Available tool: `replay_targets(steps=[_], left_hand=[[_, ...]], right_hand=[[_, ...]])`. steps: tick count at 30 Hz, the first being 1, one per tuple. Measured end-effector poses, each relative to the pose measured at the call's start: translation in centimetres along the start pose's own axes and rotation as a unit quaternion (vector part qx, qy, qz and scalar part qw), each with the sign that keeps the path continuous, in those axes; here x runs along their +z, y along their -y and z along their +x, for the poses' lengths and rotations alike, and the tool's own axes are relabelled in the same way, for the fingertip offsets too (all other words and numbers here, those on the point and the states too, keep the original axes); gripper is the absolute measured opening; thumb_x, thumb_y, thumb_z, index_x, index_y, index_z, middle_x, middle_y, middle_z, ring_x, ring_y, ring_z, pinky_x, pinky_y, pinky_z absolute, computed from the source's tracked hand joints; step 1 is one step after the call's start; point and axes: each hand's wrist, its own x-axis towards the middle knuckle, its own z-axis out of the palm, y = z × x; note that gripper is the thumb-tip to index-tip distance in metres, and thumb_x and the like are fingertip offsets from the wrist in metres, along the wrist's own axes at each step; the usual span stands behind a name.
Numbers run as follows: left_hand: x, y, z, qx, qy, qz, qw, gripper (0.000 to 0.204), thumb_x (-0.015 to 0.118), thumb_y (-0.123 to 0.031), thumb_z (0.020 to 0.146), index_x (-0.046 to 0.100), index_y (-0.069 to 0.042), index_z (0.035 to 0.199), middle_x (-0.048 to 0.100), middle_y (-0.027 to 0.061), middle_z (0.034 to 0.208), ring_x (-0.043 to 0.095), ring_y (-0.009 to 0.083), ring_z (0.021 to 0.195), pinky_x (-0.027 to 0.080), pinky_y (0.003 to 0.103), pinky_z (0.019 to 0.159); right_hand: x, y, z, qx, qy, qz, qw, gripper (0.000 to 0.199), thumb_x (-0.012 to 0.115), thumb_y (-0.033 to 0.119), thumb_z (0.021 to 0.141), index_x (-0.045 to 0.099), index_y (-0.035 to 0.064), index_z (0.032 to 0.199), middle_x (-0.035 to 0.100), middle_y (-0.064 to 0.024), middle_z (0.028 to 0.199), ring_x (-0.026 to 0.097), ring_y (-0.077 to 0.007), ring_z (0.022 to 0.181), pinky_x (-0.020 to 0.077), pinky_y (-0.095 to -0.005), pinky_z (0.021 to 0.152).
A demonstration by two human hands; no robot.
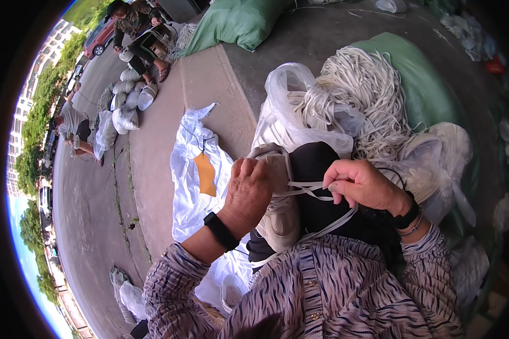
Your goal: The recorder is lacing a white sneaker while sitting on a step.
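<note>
A white and beige sneaker (279, 227) rests on my dark-trousered lap. My left hand (249, 186) is closed over the side of the shoe's upper, near its tongue; its fingertips are partly hidden. White flat shoelaces (308, 185) stretch from the eyelets across to my right hand (353, 182), which pinches them between thumb and fingers. Another length of lace droops below that hand toward my striped shirt. Just beyond the shoe stands a clear plastic bag (277, 121), and a large heap of loose white laces (365, 96) spills beside it.
A white plastic sack (186, 169) with an orange tag (205, 175) lies to the left. Green sacks (415, 73) bulge at the right and far side (237, 25). Another plastic bag (441, 152) sits at my right. Two people work farther off, near several filled bags (124, 101).
</note>
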Motion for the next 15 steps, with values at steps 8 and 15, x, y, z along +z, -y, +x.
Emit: replay_targets(steps=[8, 15], left_hand=[[0.8, 0.3, -1.3, -0.056, -0.084, -0.235, 0.967, 0.016, 0.065, -0.010, 0.064, 0.065, -0.010, 0.080, 0.054, 0.0052, 0.100, 0.050, 0.0262, 0.095, 0.043, 0.034, 0.086], [-0.1, 0.2, -0.9, -0.004, -0.025, -0.161, 0.987, 0.019, 0.063, -0.009, 0.065, 0.066, -0.011, 0.084, 0.053, 0.0048, 0.102, 0.046, 0.0270, 0.102, 0.041, 0.037, 0.088]], right_hand=[[0.3, -0.2, 0.0, -0.002, -0.008, 0.019, 1.000, 0.009, 0.051, 0.006, 0.089, 0.056, 0.0003, 0.095, 0.060, -0.0041, 0.069, 0.048, -0.0031, 0.049, 0.0383, -0.0162, 0.043], [0.0, -0.6, -0.2, 0.000, -0.005, 0.014, 1.000, 0.009, 0.051, 0.006, 0.089, 0.056, 0.0002, 0.094, 0.060, -0.0044, 0.069, 0.048, -0.0032, 0.048, 0.0387, -0.0168, 0.043]])
